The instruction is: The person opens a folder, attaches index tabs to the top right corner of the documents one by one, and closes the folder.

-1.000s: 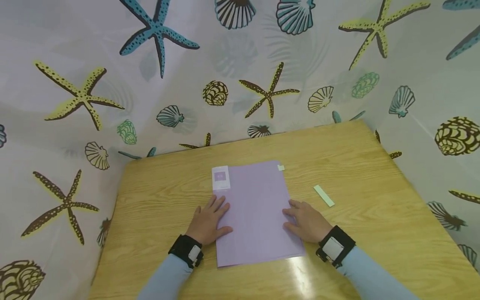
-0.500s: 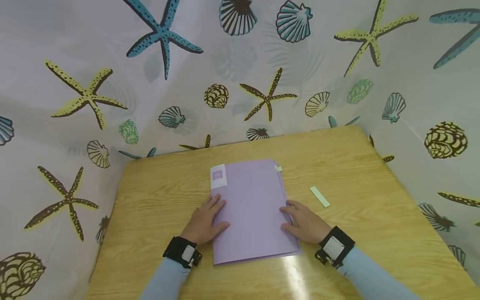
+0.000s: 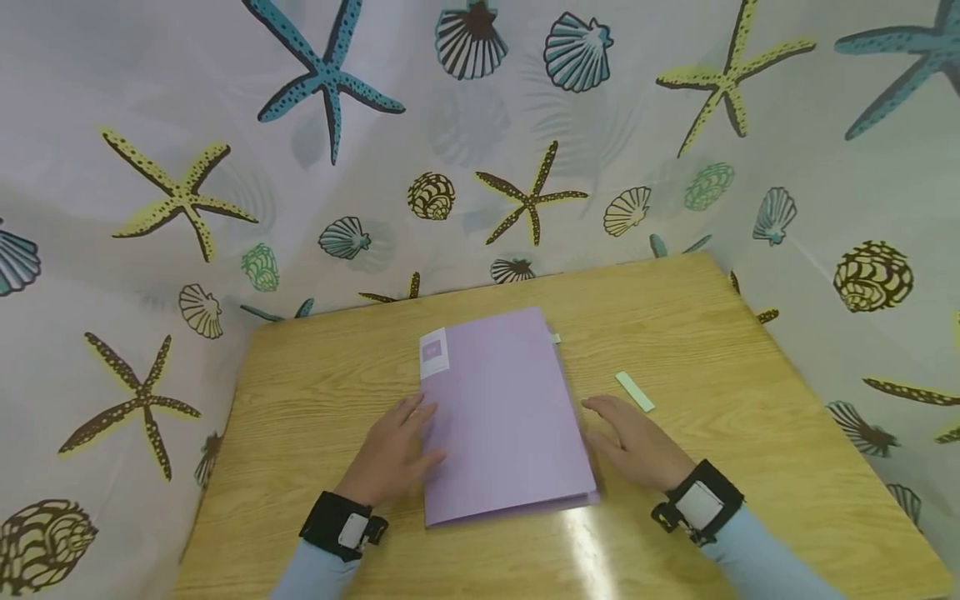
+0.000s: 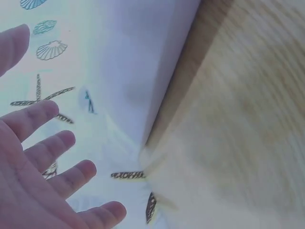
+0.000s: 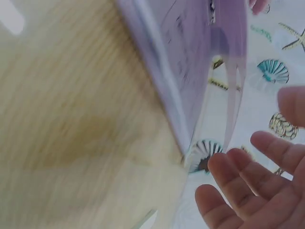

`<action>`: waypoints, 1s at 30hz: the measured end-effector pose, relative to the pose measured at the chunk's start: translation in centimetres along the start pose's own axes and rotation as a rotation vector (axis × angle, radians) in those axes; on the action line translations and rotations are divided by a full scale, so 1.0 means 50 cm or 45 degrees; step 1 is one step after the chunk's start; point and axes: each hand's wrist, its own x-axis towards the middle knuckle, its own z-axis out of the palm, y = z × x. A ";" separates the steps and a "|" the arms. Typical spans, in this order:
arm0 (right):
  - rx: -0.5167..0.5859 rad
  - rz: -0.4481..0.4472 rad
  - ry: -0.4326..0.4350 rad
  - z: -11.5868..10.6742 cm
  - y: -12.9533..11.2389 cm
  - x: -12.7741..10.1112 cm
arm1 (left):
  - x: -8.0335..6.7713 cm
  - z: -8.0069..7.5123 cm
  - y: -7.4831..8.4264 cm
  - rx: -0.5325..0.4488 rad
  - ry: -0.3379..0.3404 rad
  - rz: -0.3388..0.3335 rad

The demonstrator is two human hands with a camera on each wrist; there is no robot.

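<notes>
A purple document folder (image 3: 502,417) lies on the table, with a white label (image 3: 434,352) at its upper left corner. A small pale tab (image 3: 556,338) sticks out from its right edge. Along that edge the cover stands slightly raised, and the right wrist view shows a gap between the folder's layers (image 5: 190,62). My left hand (image 3: 390,450) is at the left edge, fingers extended and fingertips over the cover; whether they touch is unclear. Just right of the folder, my right hand (image 3: 637,446) holds nothing, its fingers relaxed and apart from the edge.
A pale green strip (image 3: 634,392) lies on the wooden table (image 3: 322,375), beyond my right hand. Cloth with starfish and shell prints (image 3: 375,183) hangs behind the table and along both sides.
My right hand has come off the folder's right edge, moving right. The cover has risen a little on that side. My left hand has slid slightly left and nearer to me.
</notes>
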 end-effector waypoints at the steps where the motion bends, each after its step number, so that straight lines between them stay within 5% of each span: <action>1: -0.005 -0.003 0.008 -0.003 0.007 -0.004 | -0.006 -0.008 0.001 0.003 0.007 -0.001; 10: -0.136 0.076 -0.107 -0.015 0.047 -0.041 | -0.072 -0.032 -0.015 0.180 0.012 -0.156; 21: -0.238 -0.011 -0.190 -0.016 0.062 -0.069 | -0.149 0.014 -0.018 0.200 -0.125 -0.315; 30: -0.210 -0.009 -0.198 -0.018 0.063 -0.074 | -0.167 0.044 -0.017 0.182 -0.114 -0.322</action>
